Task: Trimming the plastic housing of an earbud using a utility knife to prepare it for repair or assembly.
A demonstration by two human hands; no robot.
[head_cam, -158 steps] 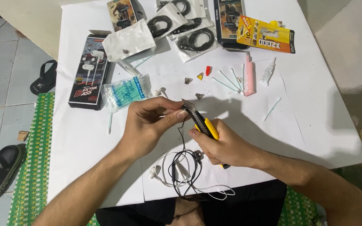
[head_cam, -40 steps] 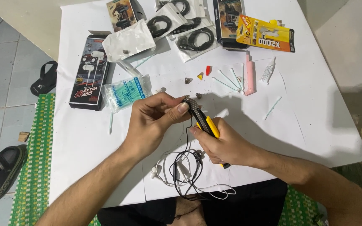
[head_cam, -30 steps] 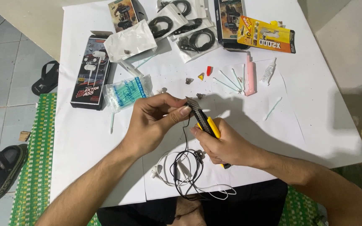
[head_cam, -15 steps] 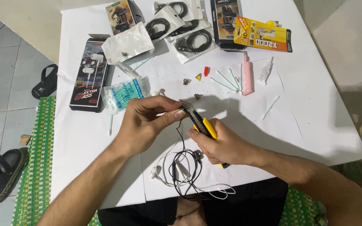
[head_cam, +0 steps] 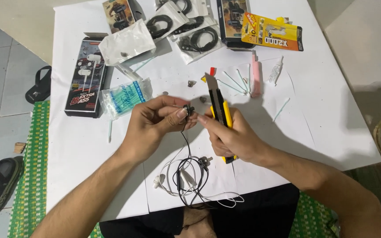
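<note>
My left hand (head_cam: 155, 125) pinches a small black earbud (head_cam: 188, 109) between thumb and fingers over the white table (head_cam: 76, 145). Its black cable (head_cam: 186, 145) hangs down to a tangle of black and white earphone wires (head_cam: 190, 183) near the table's front edge. My right hand (head_cam: 232, 136) grips a yellow and black utility knife (head_cam: 219, 103), blade end pointing away from me, and its index fingertip reaches toward the earbud.
A black earphone box (head_cam: 84, 77), a bag of cotton swabs (head_cam: 126, 97), clear bags of black cables (head_cam: 190, 33), a yellow glue pack (head_cam: 272, 33), a pink tube (head_cam: 255, 77) and loose swabs (head_cam: 237, 81) lie at the back. Sandals (head_cam: 38, 86) sit on the floor left.
The knife has swung from slanting toward the earbud to pointing straight away from me. My right fingertips have come up to the earbud, which my left hand still pinches.
</note>
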